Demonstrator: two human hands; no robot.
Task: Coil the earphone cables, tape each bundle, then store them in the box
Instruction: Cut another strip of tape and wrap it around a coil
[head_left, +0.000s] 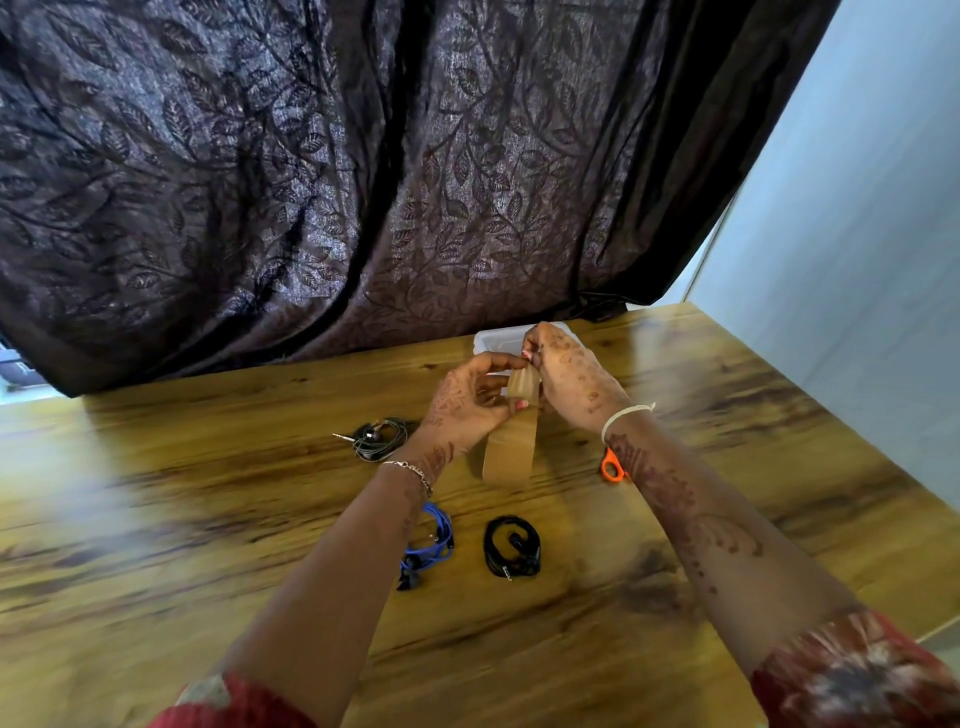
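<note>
Stage: taping step, by my reading; a length of tape is being readied.
Left hand (470, 402): fingers curled, pinching the upper end of a wide brown tape strip (509, 447).
Right hand (571, 376): fingertips pinch the same upper end from the other side.
Tape: hangs down from between the hands toward the wooden tabletop (208, 519); cannot tell whether its lower end touches the wood. No roll made out.
Earphones: three coiled bundles lie on the tabletop. The dark grey cable bundle (379, 439) is left of the left wrist, the blue cable bundle (434, 538) is partly under the left forearm, and the black cable bundle (511, 545) is between the forearms.
Box: white plastic box (485, 340) at the far edge, mostly hidden behind the hands; contents not visible.
Scissors: orange handle (612, 465) shows beside the right wrist.
Done: coiling looks finished on all three.
Left: no tape seen on any bundle, though blur limits this; taping and boxing all three likely remain.
</note>
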